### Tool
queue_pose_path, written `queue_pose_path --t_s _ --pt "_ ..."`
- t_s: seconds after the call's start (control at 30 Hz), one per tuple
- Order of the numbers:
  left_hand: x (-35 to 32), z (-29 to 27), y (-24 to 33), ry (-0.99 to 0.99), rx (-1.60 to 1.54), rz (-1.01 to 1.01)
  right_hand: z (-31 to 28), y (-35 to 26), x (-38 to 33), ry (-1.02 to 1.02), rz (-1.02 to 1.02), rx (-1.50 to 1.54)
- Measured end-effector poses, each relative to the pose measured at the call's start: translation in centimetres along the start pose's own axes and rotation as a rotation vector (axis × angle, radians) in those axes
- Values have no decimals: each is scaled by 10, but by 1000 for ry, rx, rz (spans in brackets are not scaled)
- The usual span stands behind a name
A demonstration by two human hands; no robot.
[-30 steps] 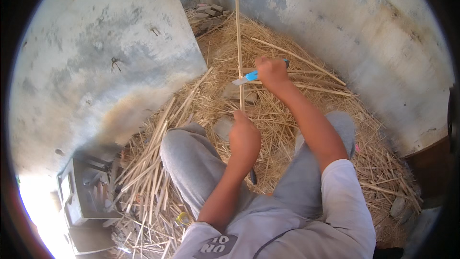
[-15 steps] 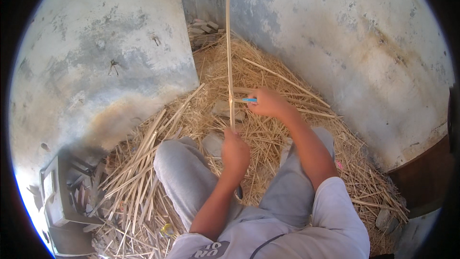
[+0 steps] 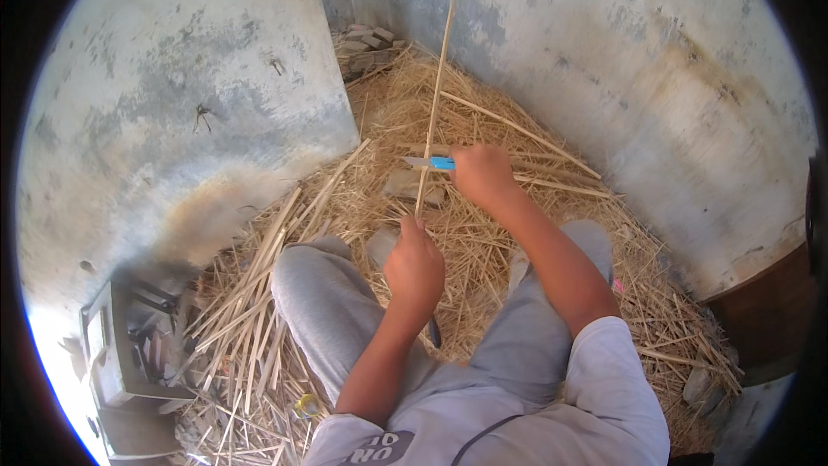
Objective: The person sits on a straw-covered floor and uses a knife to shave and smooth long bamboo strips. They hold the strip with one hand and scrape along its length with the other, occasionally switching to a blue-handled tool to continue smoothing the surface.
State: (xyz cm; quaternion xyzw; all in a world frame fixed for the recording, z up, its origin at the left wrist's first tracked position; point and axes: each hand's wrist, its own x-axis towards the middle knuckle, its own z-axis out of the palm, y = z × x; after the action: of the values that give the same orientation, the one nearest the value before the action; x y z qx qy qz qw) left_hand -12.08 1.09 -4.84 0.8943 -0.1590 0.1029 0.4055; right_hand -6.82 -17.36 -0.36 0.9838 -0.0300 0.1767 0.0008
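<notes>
My left hand (image 3: 415, 263) is closed around the lower end of a long, thin bamboo strip (image 3: 441, 78). The strip rises away from me, leaning slightly right, past the top of the picture. In my right hand (image 3: 483, 174) is a utility knife (image 3: 441, 162) with a blue handle, gripped in closed fingers. Its grey blade points left and lies across the strip, a short way above my left hand. Whether the blade cuts into the strip cannot be made out.
Shavings and thin strips (image 3: 483, 293) cover the floor around my legs. A bundle of longer strips (image 3: 250, 319) lies to the left, beside a grey plastic stool (image 3: 112, 345) on its side. Broken bricks (image 3: 366, 39) sit in the far corner between two worn walls (image 3: 621, 103).
The knife has turned so its blade now shows across the strip, and my right hand is slightly higher. The strip's far end has tipped right and now runs out of the picture.
</notes>
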Motion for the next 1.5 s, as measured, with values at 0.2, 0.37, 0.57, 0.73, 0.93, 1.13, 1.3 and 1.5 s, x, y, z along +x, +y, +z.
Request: queue_pose_path --t_s 0.2,0.37,0.57,0.73,0.93,1.13,1.3,1.5 --pt "-1 2 2 -5 65 11 8 4 2 33 18 -40" --pt "2 2 2 -10 146 60 25 17 10 117 27 -94" --pt "-9 -6 4 -74 203 42 23 55 37 -17 395 -82" --pt "-24 -21 6 -51 166 184 1 173 37 1 826 160" --pt "-12 -17 -5 6 65 66 -30 105 12 101 533 387" --pt "-9 -18 1 -65 167 31 -3 30 -13 356 -5 266" --pt "-16 -11 7 1 187 146 -7 28 -10 169 48 137" --pt "-21 -20 14 49 222 240 -3 27 -15 144 42 57"
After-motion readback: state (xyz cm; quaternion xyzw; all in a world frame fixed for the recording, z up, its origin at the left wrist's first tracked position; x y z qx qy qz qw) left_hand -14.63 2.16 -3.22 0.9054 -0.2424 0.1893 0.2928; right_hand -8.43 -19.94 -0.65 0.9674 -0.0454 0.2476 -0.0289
